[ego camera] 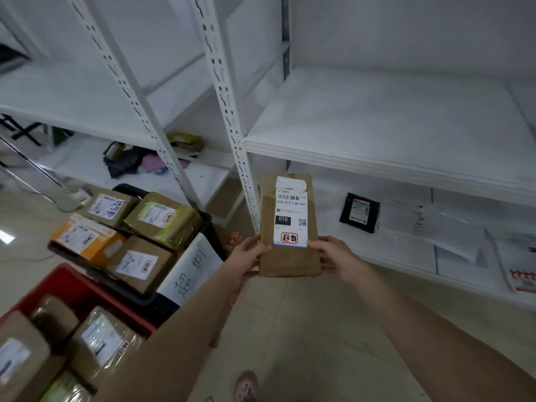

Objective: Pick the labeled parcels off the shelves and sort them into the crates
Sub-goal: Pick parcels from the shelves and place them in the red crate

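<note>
A flat brown cardboard parcel (287,264) with a white shipping label (290,210) is held upright before white metal shelving (377,126), with the left hand (246,253) and right hand (333,256) each gripping a lower side edge. A black plastic crate (139,298) and a red plastic crate (72,274) of parcels stand to the left. Gripped so low, it may slip; misreading its red stamp (289,237) could mean the wrong crate. Fingers behind are hidden, fine print is blurred, and the red crate is cut off.

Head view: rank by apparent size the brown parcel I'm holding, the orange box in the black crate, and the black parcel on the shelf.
1. brown parcel, though it is nearest the camera
2. orange box
3. black parcel
</note>
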{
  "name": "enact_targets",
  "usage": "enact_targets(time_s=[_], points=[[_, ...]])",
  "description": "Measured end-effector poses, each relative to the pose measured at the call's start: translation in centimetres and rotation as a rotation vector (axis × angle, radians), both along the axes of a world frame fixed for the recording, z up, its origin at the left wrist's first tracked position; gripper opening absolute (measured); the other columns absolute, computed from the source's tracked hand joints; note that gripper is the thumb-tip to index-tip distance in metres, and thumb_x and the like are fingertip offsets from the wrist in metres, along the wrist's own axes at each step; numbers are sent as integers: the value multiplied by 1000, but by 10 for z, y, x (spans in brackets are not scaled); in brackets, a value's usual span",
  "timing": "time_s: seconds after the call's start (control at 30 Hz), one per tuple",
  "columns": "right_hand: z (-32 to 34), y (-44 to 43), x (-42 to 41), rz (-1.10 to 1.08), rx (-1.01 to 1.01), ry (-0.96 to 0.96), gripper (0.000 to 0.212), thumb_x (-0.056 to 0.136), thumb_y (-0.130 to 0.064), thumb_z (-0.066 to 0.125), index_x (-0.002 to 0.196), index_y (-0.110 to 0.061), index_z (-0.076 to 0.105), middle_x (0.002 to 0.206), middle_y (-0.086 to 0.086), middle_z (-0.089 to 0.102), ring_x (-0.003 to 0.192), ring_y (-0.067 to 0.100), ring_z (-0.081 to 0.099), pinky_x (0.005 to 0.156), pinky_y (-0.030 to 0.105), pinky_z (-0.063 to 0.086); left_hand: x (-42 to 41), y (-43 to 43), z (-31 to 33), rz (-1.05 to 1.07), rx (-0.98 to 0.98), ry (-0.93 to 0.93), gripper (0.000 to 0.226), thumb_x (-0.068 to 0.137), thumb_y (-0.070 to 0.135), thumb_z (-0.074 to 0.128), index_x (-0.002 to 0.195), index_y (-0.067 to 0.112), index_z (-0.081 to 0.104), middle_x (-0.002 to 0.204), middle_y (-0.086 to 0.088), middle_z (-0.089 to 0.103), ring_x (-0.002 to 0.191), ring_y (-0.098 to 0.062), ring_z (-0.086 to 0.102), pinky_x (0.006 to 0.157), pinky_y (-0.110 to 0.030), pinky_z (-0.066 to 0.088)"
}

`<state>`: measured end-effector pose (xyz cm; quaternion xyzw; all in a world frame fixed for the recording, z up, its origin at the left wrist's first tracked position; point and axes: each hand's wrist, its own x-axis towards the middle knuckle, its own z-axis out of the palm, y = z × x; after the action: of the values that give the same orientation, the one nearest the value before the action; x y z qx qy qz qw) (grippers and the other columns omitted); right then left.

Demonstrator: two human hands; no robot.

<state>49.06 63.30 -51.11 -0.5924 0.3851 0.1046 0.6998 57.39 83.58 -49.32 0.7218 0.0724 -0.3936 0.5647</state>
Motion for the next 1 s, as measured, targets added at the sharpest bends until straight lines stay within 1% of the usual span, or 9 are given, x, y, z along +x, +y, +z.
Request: enact_targets(time_s=[0.07,0.13,0.23,0.33,0.47,0.53,0.7,0.87,1.0], points=[[8,10,2,15,40,-37,57,78,-28,76,129,-22,52,117,4,66,105,26,63,92,44,52,-1,11,12,-18,10,-17,41,86,28,68,123,31,48,98,3,63,85,-14,60,86,-36,50],[17,22,4,36,77,-75,63,80,-25,74,137,-25,45,121,4,64,106,25,62,86,41,54,1,22,22,-52,17,-33,45,86,30,68,126,30,49,101,1,64,87,-16,61,87,-37,51],[28,38,6,86,79,-97,58,83,-21,71,136,-23,48,119,3,64,107,25,61,81,37,52,5,42,35,-86,12,-11,47,86,28,66,130,27,48,104,-5,65,90,-20,62,84,-37,53],[37,55,14,126,70,-110,54,83,-18,71,133,-23,52,117,3,65,106,25,61,76,36,52,11,65,39,-92,4,-6,50,87,28,64,133,25,47,115,-10,63,102,-24,60,90,-40,52],[44,81,27,174,86,-130,51,83,-13,71,129,-25,54,114,1,68,103,25,64,73,34,53,20,93,38,26,-37,-22,64,83,34,70,139,29,41,121,-6,62,110,-24,60,96,-44,50],[46,92,34,232,72,-131,50,82,-11,71,127,-27,56,111,1,70,101,25,65,76,35,54,20,104,41,65,-48,-33,62,82,34,71,137,33,42,121,-4,62,109,-23,60,96,-44,50],[44,120,53,388,47,-120,41,86,-8,65,122,-27,57,107,-3,69,96,20,64,74,33,50,3,136,39,207,-68,-22,52,84,32,70,127,38,44,108,-2,64,95,-18,63,81,-34,53],[27,170,77,535,25,-59,53,84,-12,70,133,-23,53,118,2,67,106,23,62,70,32,47,-15,182,17,413,-62,21,64,82,34,72,138,34,41,116,-4,63,105,-25,63,95,-48,50],[14,226,100,661,-20,-57,48,86,-12,69,132,-16,58,114,0,67,98,17,64,74,29,52,-19,233,1,575,-57,31,61,83,33,71,137,29,44,114,-5,64,101,-26,65,89,-49,54]])
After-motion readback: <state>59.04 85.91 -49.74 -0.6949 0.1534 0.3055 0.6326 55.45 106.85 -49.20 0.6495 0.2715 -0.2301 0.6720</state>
